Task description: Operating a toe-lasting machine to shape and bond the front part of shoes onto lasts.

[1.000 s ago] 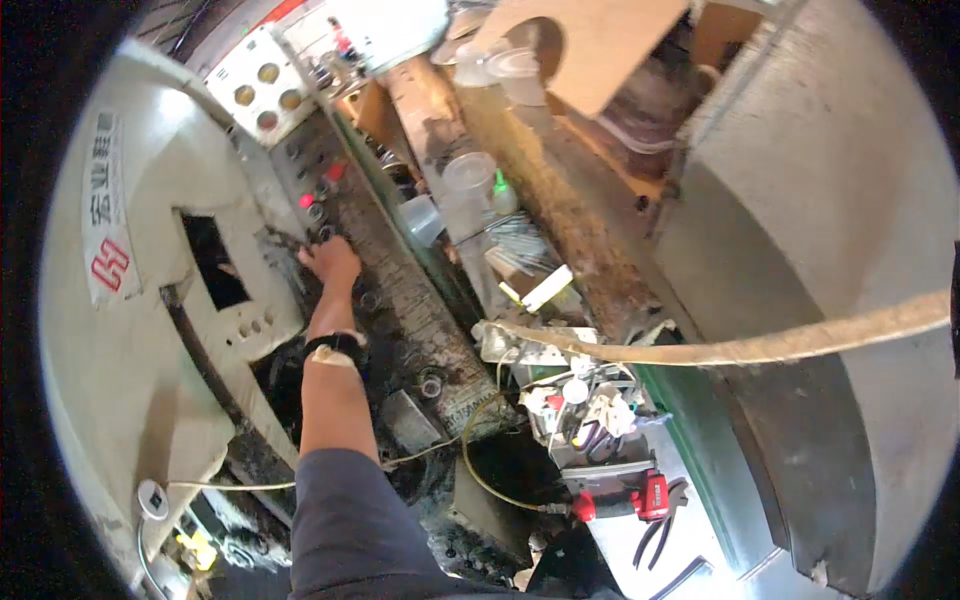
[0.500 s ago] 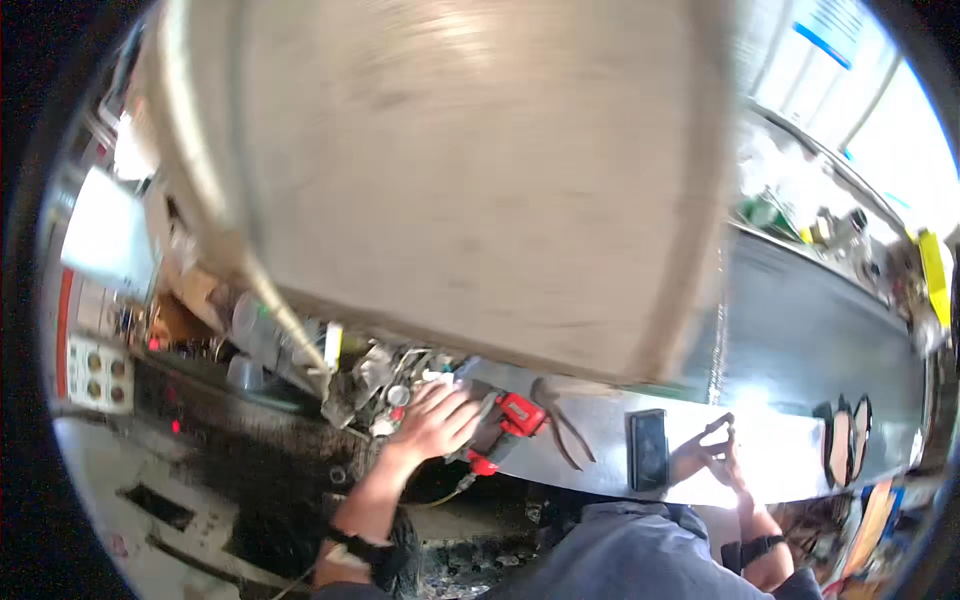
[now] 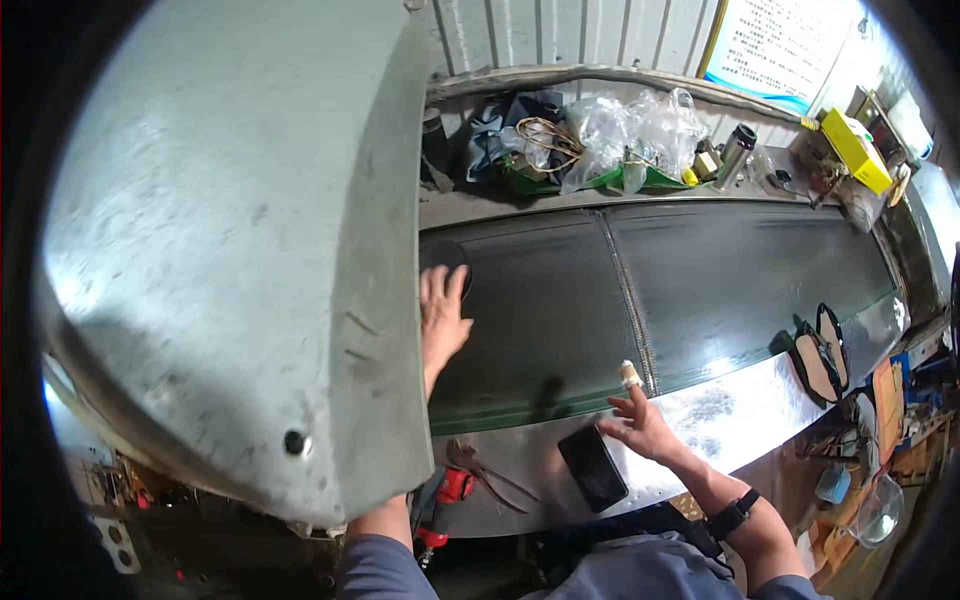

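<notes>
My left hand [image 3: 441,325] reaches over a dark belt [image 3: 530,300], fingers stretched out at a dark, round, flat thing [image 3: 455,262]; contact is unclear. Its forearm passes behind the large grey metal housing [image 3: 230,260], which hides part of it. My right hand [image 3: 645,428] is over the belt's near edge, fingers apart and holding nothing, with a pale wrap on one fingertip. A black phone [image 3: 593,469] lies beside it on the shiny metal ledge [image 3: 725,415]. Left of the phone are pliers [image 3: 492,478] with splayed handles and a red-and-black power tool [image 3: 455,487], partly hidden by the housing.
The grey housing fills the left side, close overhead. A metal seam [image 3: 630,300] crosses the belt. Two beige, dark-edged pads [image 3: 818,362] lie at right. The back shelf holds clear plastic bags [image 3: 640,130], a steel flask [image 3: 737,155] and a yellow box [image 3: 855,150].
My view has swung, showing more of the belt and back shelf. My left hand has moved from beside the power tool to far over the belt. My right hand's fingers have spread.
</notes>
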A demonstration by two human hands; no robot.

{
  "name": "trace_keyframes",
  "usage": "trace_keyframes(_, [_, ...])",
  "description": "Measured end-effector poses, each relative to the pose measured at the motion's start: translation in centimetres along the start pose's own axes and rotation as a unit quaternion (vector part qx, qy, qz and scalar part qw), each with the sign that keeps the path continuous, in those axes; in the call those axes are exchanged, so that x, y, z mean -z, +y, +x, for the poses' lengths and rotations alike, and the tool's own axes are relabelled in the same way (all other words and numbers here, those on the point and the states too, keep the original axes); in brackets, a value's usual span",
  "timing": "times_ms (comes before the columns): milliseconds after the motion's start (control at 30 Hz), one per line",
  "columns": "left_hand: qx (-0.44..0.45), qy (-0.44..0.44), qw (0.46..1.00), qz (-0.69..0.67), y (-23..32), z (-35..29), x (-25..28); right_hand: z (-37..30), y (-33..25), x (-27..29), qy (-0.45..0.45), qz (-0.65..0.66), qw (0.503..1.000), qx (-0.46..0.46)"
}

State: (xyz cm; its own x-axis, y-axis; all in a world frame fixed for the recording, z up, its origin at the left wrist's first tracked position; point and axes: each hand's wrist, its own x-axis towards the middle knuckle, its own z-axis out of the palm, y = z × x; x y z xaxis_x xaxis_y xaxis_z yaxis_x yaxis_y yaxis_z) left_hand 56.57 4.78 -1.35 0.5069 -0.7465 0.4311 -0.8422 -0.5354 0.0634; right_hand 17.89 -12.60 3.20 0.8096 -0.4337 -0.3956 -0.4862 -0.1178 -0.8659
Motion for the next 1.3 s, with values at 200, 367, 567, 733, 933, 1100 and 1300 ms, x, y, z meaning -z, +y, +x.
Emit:
trace_keyframes(200, [0.138,-0.217,0.962,-0.087,1.0,0.9,4.2,-3.8,5.5,0.9,0.118,-0.397,0.909,0.042])
trace_keyframes(367, [0.021,-0.105,0.909,-0.403,5.1,0.3,4.0,-6.0,8.8,3.1,0.004,-0.248,0.967,-0.052])
trace_keyframes(567, [0.495,-0.121,0.857,-0.078,-11.6,-8.2,0.7,-6.2,9.5,3.4,0.046,-0.248,0.968,0.005])
trace_keyframes(733, [0.416,-0.111,0.902,0.009,-12.9,-13.0,-1.7,-5.6,9.0,5.1,0.014,-0.199,0.979,-0.034])
trace_keyframes(933, [0.500,-0.209,0.824,-0.165,-2.8,-9.2,3.2,-2.2,7.8,4.7,0.095,0.310,0.940,-0.105])
trace_keyframes(1100, [0.218,-0.043,0.975,-0.009,13.1,-6.3,8.5,2.2,6.2,4.9,0.091,0.535,0.819,-0.190])
trace_keyframes(1300, [0.106,-0.038,0.990,-0.082,29.9,-5.4,12.0,-4.1,9.0,18.9,0.110,0.494,0.863,-0.008])
